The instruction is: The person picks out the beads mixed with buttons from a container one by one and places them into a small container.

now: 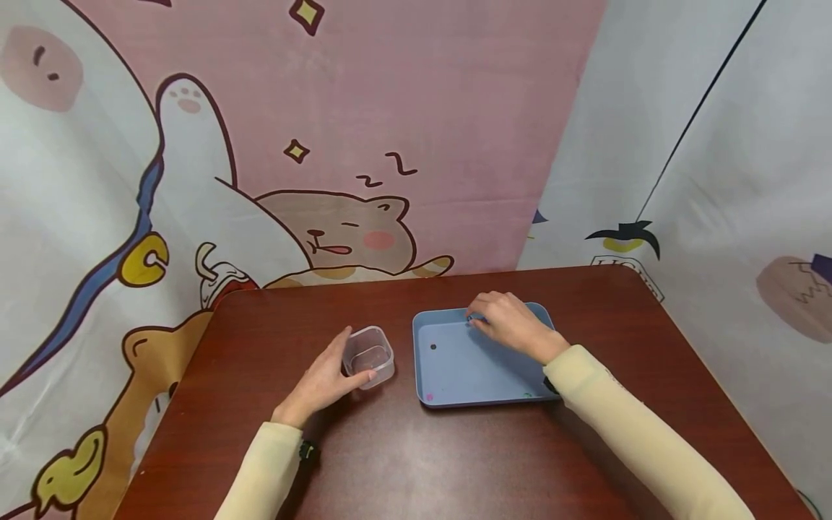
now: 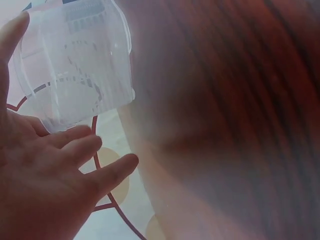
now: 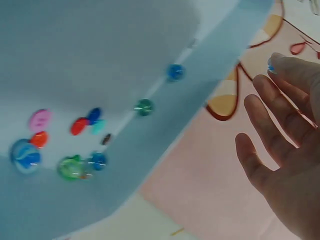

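My left hand (image 1: 325, 379) holds a clear plastic container (image 1: 369, 357), left of the blue tray (image 1: 481, 365), thumb on one side and fingers on the other. In the left wrist view the container (image 2: 75, 65) shows no contents that I can make out. Over the far side of the tray, my right hand (image 1: 510, 321) pinches a small shiny blue marble (image 3: 271, 66) between thumb and forefinger. The right wrist view shows more in the tray: blue marbles (image 3: 175, 72), a green marble (image 3: 144, 107), a pink button (image 3: 39, 120) and several small coloured pieces, somewhat blurred.
Both things stand on a dark red-brown wooden table (image 1: 403, 462). A small dark piece (image 1: 433, 347) lies in the tray's left part, and a pink piece (image 1: 429, 397) in its near left corner. Printed cloth (image 1: 422, 108) hangs behind the table. My right forearm covers the tray's right edge.
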A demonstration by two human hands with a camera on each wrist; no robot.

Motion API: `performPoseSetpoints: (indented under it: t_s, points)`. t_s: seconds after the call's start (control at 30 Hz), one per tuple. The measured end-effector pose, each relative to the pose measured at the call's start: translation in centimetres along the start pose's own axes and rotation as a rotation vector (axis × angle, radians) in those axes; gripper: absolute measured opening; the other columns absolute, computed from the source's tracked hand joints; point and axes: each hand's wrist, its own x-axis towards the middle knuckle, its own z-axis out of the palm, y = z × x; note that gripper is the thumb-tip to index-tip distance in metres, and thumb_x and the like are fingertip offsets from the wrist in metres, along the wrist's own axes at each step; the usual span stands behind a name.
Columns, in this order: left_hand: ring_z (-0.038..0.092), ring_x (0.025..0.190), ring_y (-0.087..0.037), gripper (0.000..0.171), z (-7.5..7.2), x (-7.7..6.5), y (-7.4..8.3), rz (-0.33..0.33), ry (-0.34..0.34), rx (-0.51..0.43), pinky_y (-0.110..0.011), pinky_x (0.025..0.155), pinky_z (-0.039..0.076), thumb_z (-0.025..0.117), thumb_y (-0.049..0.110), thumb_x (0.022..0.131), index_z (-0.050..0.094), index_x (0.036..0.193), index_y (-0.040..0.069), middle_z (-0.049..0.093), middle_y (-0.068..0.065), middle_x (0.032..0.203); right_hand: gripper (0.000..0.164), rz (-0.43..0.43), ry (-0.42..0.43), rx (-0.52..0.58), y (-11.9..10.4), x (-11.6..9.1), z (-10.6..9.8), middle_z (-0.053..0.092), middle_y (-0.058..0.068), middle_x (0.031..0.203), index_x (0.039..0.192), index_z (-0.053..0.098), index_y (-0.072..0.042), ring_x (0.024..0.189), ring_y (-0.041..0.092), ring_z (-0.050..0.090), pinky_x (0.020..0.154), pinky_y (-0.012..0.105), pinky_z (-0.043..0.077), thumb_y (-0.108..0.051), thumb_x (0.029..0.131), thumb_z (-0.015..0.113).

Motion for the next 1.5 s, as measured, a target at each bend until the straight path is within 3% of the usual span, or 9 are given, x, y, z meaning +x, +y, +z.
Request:
performPoseSetpoints:
  t_s: [0.2,0.57,0.8,1.0,1.5]
  points:
    - [0.034,0.151,-0.037,0.115,-0.1,-0.2,0.0,0.029,0.015,0.089,-0.061,0.113,0.038,0.075,0.067,0.084,0.018,0.166,0.009,0.016,-0.011,0.172,0.02,0.007,0.035,0.051,-1.4,0.1,-1.6,0.073,0.003,0.11,0.112,0.078,-0.009,0.102,0.024,0.067,0.086,0.048,0.054,-0.016,0.093,0.079]
    - [0.03,0.153,-0.035,0.098,-0.2,0.0,-0.1,0.14,0.08,0.136,-0.065,0.113,0.035,0.079,0.06,0.084,0.04,0.159,0.011,0.035,-0.011,0.166,0.019,-0.017,0.161,0.169,-3.9,0.5,-2.6,0.074,0.002,0.111,0.112,0.078,-0.011,0.105,0.022,0.069,0.087,0.043,0.057,-0.015,0.094,0.079]
    - [0.043,0.145,-0.04,0.099,-0.2,-0.2,0.2,0.111,0.08,0.12,-0.063,0.109,0.041,0.08,0.058,0.084,0.038,0.16,0.01,0.038,-0.02,0.162,0.021,-0.014,0.202,0.249,-5.9,0.9,-2.5,0.073,0.001,0.113,0.115,0.077,-0.011,0.105,0.02,0.067,0.087,0.042,0.057,-0.015,0.094,0.078]
    - [0.049,0.139,-0.04,0.097,-0.1,-0.3,0.2,0.093,0.074,0.101,-0.062,0.106,0.045,0.08,0.058,0.084,0.039,0.159,0.011,0.039,-0.018,0.161,0.023,-0.056,0.262,0.317,-7.8,1.6,-2.0,0.074,0.001,0.111,0.114,0.077,-0.009,0.103,0.019,0.068,0.088,0.041,0.057,-0.015,0.093,0.08]
    - [0.049,0.139,-0.039,0.095,0.0,-0.1,0.0,0.105,0.082,0.068,-0.06,0.107,0.045,0.083,0.053,0.084,0.041,0.158,0.009,0.041,-0.019,0.159,0.021,-0.071,0.255,0.426,-11.7,3.4,-0.1,0.072,-0.004,0.111,0.116,0.076,-0.013,0.104,0.013,0.067,0.089,0.035,0.057,-0.018,0.096,0.076]
